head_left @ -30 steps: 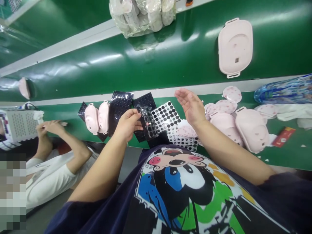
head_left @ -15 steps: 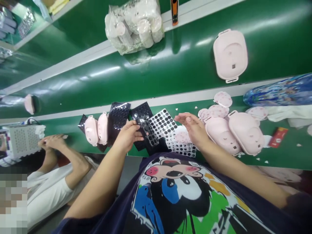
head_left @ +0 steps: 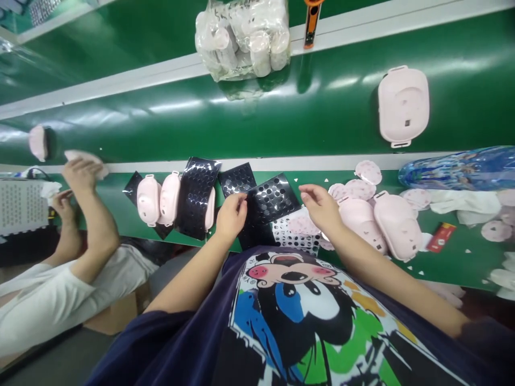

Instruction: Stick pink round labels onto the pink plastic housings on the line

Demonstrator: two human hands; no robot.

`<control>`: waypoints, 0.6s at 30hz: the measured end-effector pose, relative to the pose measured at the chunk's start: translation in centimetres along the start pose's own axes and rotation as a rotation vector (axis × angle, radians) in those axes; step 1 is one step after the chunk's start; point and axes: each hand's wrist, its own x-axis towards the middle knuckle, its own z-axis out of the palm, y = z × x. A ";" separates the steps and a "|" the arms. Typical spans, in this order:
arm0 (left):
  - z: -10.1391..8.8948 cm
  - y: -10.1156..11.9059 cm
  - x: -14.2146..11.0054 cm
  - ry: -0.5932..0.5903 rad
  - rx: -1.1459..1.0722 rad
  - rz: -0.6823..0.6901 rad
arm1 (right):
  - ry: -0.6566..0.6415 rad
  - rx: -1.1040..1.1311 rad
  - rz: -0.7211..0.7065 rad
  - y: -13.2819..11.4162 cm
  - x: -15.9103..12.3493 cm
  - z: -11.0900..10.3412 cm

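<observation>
I hold a black sheet of round dots (head_left: 270, 201) over the near edge of the green bench, between both hands. My left hand (head_left: 232, 215) has its fingers curled on the sheet's left edge. My right hand (head_left: 321, 207) pinches the sheet's right corner. Under the sheet lies a white sheet with black dots (head_left: 300, 240). Two pink shells (head_left: 396, 225) rest just right of my right hand, with pink round discs (head_left: 368, 171) behind them.
More black dot sheets (head_left: 197, 195) and two pink shells (head_left: 159, 199) lie to the left. On the green conveyor (head_left: 169, 128) sits a pink shell (head_left: 403, 105). Beyond are a bag of white rolls (head_left: 243, 35) and an orange tool (head_left: 310, 21). A co-worker's hand (head_left: 80, 170) reaches in at left.
My left hand put down the clear strip and took the black sheet's left edge. My right hand dropped from open in the air to the sheet's right corner. The co-worker's arm rose.
</observation>
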 end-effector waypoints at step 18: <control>3.8 -5.5 -1.4 -0.109 0.721 0.285 | -0.423 -0.863 -0.355 0.0 2.7 6.9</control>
